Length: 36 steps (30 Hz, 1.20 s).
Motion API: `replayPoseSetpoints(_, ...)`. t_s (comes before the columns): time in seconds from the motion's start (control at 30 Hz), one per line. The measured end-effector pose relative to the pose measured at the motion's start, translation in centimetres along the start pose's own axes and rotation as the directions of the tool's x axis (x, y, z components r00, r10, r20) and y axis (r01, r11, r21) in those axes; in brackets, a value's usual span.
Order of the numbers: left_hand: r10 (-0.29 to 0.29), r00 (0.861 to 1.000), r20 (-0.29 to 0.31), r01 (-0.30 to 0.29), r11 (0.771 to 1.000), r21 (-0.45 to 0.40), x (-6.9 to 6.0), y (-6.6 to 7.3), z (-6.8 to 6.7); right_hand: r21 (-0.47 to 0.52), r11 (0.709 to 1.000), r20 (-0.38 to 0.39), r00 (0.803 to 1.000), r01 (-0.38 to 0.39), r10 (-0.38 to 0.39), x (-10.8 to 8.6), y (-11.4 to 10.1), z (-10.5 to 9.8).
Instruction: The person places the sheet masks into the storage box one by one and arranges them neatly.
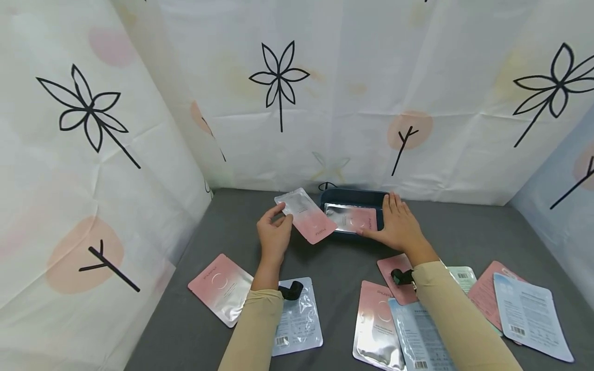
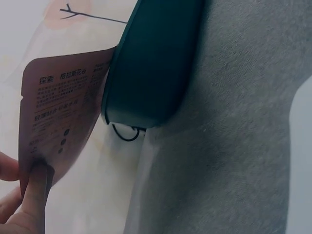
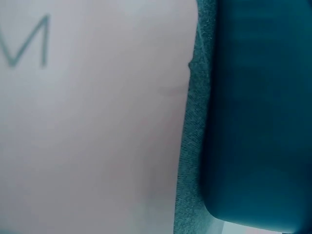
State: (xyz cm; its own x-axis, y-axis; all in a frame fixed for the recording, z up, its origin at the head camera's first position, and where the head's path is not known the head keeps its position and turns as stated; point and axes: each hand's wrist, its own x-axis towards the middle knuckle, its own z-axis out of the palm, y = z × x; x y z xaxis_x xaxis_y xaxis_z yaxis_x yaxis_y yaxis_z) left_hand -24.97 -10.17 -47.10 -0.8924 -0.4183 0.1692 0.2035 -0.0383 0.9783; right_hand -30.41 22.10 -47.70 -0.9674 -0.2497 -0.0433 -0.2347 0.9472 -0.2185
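Head view: the dark blue bin [image 1: 355,195] stands close to the patterned curtain [image 1: 352,62], with grey cloth [image 1: 334,273] showing between its near edge and the packets closer to the person; the held packet [image 1: 312,217] is raised at its left end, one corner overlapping the rim in this view, though whether they touch I cannot tell. The left hand [image 1: 275,234] pinches that packet by its left edge, thumb against fingers; the right hand [image 1: 396,224] is spread, fingers straight along the bin's right end, thumb at the near rim. The held packet's long axis runs diagonally, silver end far left, pink end near right, while the packet inside the bin [image 1: 341,216] lies lengthwise, pink end rightward. Loose packets [image 1: 378,330] lie by both forearms, and flower-printed curtain surrounds the table left, back and right
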Motion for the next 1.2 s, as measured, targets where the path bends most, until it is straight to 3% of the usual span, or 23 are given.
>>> replayPoseSetpoints(0.27,0.057,0.998,0.029,-0.057,0.998,0.015,-0.6,-0.6,0.8,0.004,1.0,-0.011,1.0,0.001,-0.001,-0.1,0.1,0.1)
replayPoseSetpoints(0.43,0.036,0.994,0.102,-0.041,0.998,0.047,-1.0,-0.7,1.4,-0.005,1.0,-0.021,1.0,0.003,-0.003,-0.1,0.1,0.1)
replayPoseSetpoints(0.53,-0.005,0.986,0.166,-0.008,0.997,0.077,-1.3,-0.8,1.7,-0.006,1.0,-0.02,1.0,0.002,-0.003,-0.1,0.1,0.2)
replayPoseSetpoints(0.67,-0.06,0.97,0.237,0.033,0.993,0.116,-1.5,-1.0,1.9,0.002,1.0,-0.014,1.0,0.001,-0.001,0.0,0.2,0.3)
replayPoseSetpoints(0.8,-0.086,0.952,0.294,0.037,0.985,0.17,-1.8,-1.1,2.0,0.011,1.0,-0.007,1.0,0.002,-0.002,0.0,0.2,0.3)
replayPoseSetpoints(0.87,-0.099,0.934,0.342,0.031,0.979,0.2,-1.8,-1.1,2.0,0.013,1.0,-0.003,1.0,0.003,-0.003,-0.1,0.2,0.4)
replayPoseSetpoints(0.97,-0.127,0.896,0.425,0.022,0.97,0.244,-1.8,-1.1,2.0,0.008,1.0,-0.006,1.0,0.007,-0.007,-0.1,0.1,0.3)
replayPoseSetpoints(1.07,-0.161,0.868,0.47,0.029,0.961,0.275,-1.9,-1.0,2.0,0.004,1.0,-0.012,1.0,0.01,-0.01,-0.1,0.1,0.3)
replayPoseSetpoints(1.2,-0.185,0.86,0.475,0.041,0.954,0.297,-2.0,-1.0,1.9,-0.005,1.0,-0.014,1.0,0.012,-0.012,-0.1,0.1,0.2)
